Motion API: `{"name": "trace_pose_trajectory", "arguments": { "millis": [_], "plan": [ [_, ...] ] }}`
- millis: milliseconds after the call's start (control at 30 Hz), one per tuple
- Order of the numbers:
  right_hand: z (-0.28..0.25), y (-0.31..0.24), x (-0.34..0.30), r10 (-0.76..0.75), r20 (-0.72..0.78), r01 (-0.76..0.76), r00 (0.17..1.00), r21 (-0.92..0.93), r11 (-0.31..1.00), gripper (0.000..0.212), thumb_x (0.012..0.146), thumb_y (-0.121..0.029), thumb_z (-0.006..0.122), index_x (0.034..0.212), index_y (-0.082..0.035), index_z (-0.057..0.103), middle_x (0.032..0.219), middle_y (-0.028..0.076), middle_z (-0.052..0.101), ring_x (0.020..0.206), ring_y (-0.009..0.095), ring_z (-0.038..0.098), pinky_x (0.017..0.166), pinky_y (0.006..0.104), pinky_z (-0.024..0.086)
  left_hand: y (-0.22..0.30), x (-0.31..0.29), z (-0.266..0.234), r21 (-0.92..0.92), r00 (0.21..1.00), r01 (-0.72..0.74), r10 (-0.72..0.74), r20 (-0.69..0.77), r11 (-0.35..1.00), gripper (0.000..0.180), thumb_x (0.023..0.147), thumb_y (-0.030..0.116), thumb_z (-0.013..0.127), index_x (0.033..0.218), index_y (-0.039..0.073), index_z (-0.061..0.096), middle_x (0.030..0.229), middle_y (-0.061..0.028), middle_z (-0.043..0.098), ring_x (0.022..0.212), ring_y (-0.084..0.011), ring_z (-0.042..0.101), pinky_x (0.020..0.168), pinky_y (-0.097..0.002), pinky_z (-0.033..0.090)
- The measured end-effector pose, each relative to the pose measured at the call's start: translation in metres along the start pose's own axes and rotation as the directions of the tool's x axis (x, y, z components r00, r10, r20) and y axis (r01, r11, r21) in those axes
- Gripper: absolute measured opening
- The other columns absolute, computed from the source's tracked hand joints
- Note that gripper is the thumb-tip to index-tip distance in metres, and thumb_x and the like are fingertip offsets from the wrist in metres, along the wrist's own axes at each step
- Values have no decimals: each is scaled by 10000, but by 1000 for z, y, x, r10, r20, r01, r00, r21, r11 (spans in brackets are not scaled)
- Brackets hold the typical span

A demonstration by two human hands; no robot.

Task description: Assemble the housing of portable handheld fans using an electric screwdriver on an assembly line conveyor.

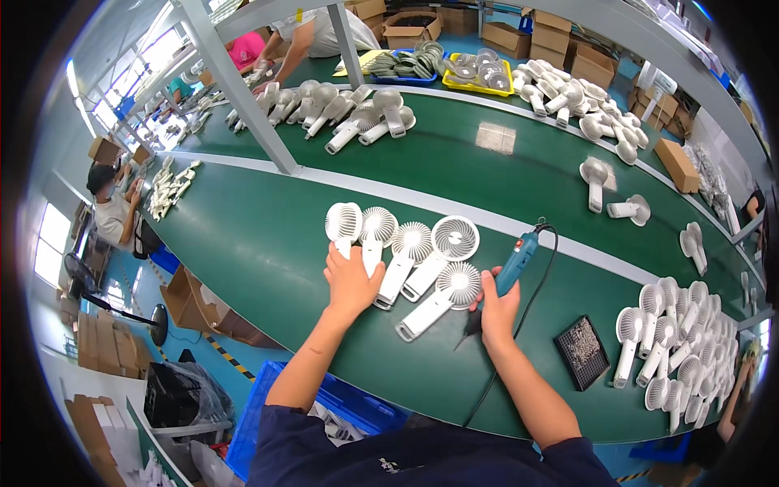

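Observation:
Several white handheld fans (413,241) lie in a fanned-out row on the green table in front of me. My left hand (353,284) is at the left end of the row, its fingers bent around the handle of the leftmost fan (344,221). Beside it, another fan (372,256) has its handle against my fingers. My right hand (499,310) grips a teal electric screwdriver (517,264), its dark tip pointing down toward the tabletop. Just left of that hand lies the nearest fan (430,312), handle toward me.
A black tray of small screws (582,351) sits right of my right forearm. Piled fans (669,341) crowd the right end. A metal post (251,97) rises beyond the row. The screwdriver's cord (531,312) crosses the table. A blue bin (260,406) stands below the near edge.

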State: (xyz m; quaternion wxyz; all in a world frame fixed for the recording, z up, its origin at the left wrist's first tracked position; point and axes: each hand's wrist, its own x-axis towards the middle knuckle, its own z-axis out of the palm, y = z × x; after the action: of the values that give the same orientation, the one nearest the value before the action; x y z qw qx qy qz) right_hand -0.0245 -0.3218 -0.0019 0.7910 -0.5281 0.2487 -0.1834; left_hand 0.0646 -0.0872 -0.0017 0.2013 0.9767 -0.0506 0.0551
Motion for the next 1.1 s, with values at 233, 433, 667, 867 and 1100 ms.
{"name": "trace_pose_trajectory", "arguments": {
  "millis": [233, 433, 667, 867, 1100],
  "plan": [
    [-39, -12, 15, 4, -41, 5, 999, 205, 979, 229, 957, -166, 579, 1120, -53, 464, 983, 60, 528, 567, 114, 497, 419, 270, 432, 20, 8, -74, 144, 979, -150, 127, 161, 978, 635, 866, 470, 641, 1302, 31, 498, 1368, -362, 401, 1312, -484, 365, 1042, -546, 331],
    [-34, -16, 9, -8, 19, 3, 1000, 215, 977, 239, 949, -123, 552, 1133, -43, 423, 960, 88, 523, 543, 119, 490, 417, 290, 454, 64, 242, -15, -63, 976, -165, 153, -155, 984, 808, 806, 633, 617, 1222, -56, 545, 1204, -253, 550, 1174, -410, 497, 1000, -453, 405],
    [-39, -10, 13, 48, 20, -52, 999, 278, 959, 267, 938, -128, 559, 1156, -58, 420, 889, 85, 532, 526, 137, 500, 418, 304, 452, 68, 387, 87, 50, 993, 121, -121, 2, 991, 898, 793, 477, 590, 1456, -38, 271, 1411, -276, 450, 1298, -416, 452, 1102, -535, 267],
    [-36, -14, 13, 61, 30, -67, 998, 268, 961, 262, 945, -135, 552, 1156, -46, 424, 849, 79, 516, 511, 130, 491, 409, 288, 436, 32, 347, 58, 157, 980, -197, 190, 58, 968, 406, 807, 282, 722, 1061, -3, 583, 1045, -226, 667, 987, -386, 644, 873, -461, 512],
    [-40, -12, 17, 27, 15, -30, 1000, 258, 966, 268, 957, -155, 548, 1163, -37, 422, 838, 71, 503, 531, 121, 475, 418, 278, 422, 14, 193, -58, -196, 977, -192, 169, -130, 962, 358, 815, 272, 700, 1015, -9, 603, 962, -231, 658, 945, -413, 624, 817, -465, 488]
  ]
}}
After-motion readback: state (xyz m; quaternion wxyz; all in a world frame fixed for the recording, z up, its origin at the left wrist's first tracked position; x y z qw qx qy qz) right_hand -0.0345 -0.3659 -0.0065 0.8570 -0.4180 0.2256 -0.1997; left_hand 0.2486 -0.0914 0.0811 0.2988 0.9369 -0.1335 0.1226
